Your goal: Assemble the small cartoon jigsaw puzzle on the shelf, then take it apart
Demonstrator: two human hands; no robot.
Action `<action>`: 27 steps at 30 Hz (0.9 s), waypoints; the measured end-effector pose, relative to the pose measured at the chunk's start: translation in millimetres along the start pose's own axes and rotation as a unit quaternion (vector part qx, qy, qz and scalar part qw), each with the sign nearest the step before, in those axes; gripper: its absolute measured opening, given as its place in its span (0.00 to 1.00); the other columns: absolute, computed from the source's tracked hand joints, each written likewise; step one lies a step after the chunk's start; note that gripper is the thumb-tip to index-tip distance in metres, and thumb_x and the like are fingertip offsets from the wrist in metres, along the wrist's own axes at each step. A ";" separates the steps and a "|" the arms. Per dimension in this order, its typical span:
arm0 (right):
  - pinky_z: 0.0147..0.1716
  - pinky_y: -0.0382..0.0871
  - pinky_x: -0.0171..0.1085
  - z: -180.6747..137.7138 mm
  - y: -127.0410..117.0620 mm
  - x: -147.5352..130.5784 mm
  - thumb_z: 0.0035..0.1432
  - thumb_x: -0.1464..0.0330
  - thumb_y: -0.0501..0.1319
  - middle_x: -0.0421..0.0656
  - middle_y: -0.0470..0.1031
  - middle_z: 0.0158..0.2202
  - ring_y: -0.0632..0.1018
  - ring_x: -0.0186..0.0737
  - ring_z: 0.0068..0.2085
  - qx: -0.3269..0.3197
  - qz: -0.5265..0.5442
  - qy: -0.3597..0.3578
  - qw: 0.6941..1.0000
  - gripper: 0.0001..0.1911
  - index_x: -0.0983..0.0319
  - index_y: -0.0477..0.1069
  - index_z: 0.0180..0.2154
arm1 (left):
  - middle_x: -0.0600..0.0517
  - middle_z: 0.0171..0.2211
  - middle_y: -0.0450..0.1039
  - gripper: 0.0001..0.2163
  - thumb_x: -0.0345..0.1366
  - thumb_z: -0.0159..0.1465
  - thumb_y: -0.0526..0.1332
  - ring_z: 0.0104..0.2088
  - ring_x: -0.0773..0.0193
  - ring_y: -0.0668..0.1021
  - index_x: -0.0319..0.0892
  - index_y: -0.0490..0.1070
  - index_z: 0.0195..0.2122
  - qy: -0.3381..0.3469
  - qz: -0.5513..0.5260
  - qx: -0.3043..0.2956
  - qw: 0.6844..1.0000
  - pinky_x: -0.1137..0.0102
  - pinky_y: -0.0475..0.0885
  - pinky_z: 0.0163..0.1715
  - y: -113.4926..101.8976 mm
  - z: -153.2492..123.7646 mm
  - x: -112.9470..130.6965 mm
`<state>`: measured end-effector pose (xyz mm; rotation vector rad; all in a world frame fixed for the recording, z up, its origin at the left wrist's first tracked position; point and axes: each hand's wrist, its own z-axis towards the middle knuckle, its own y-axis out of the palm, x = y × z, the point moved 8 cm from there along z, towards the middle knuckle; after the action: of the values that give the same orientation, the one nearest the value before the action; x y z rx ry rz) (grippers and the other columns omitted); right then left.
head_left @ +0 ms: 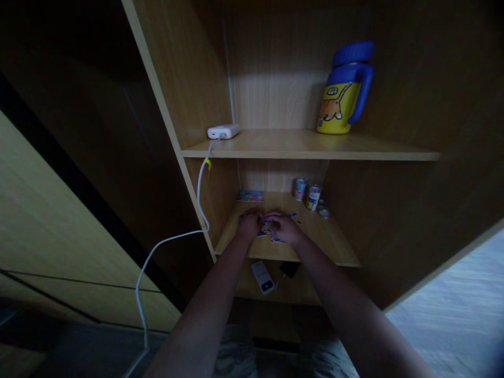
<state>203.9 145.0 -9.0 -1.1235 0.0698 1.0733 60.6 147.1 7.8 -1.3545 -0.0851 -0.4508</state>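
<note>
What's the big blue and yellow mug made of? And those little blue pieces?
The blue and yellow handled mug looks like smooth plastic: its thick handle seems moulded. The small blue pieces may be matte printed card: they look flat, but too tiny to be sure.

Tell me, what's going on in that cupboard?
A person's left hand and right hand are close together over small colourful pieces on a wooden shelf; exactly what the fingers grip is too small to tell. Behind them, a printed card is at the back left and two cans stand towards the right. A mug stands one shelf up.
</note>
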 end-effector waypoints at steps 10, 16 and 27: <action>0.68 0.69 0.47 -1.7 -0.3 1.3 0.68 0.69 0.63 0.46 0.78 0.65 0.77 0.46 0.65 0.010 -0.055 0.015 0.998 0.17 0.54 0.85 0.54 | 0.44 0.57 0.79 0.11 0.42 0.76 0.66 0.58 0.52 0.80 0.41 0.79 0.52 0.002 -0.001 0.003 1.000 0.49 0.76 0.62 -2.1 -0.9 1.3; 0.66 0.68 0.49 -0.5 1.4 -1.5 0.71 0.59 0.65 0.47 0.84 0.56 0.79 0.49 0.60 -0.013 -0.110 0.025 0.994 0.15 0.54 0.85 0.53 | 0.44 0.56 0.79 0.11 0.42 0.75 0.66 0.57 0.52 0.80 0.41 0.79 0.52 0.005 -0.006 0.004 1.000 0.49 0.76 0.62 -2.1 -1.6 1.9; 0.63 0.69 0.47 -2.0 -5.8 -1.8 0.66 0.69 0.64 0.49 0.84 0.51 0.80 0.51 0.55 0.023 -0.126 0.057 0.990 0.14 0.60 0.82 0.52 | 0.44 0.56 0.79 0.11 0.42 0.75 0.66 0.58 0.52 0.80 0.41 0.79 0.52 0.006 0.000 0.005 1.000 0.49 0.76 0.62 1.2 0.0 0.3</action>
<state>208.0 142.3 -5.0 -1.1190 0.0397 0.7787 61.2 147.2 6.8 -1.3426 -0.0781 -0.4583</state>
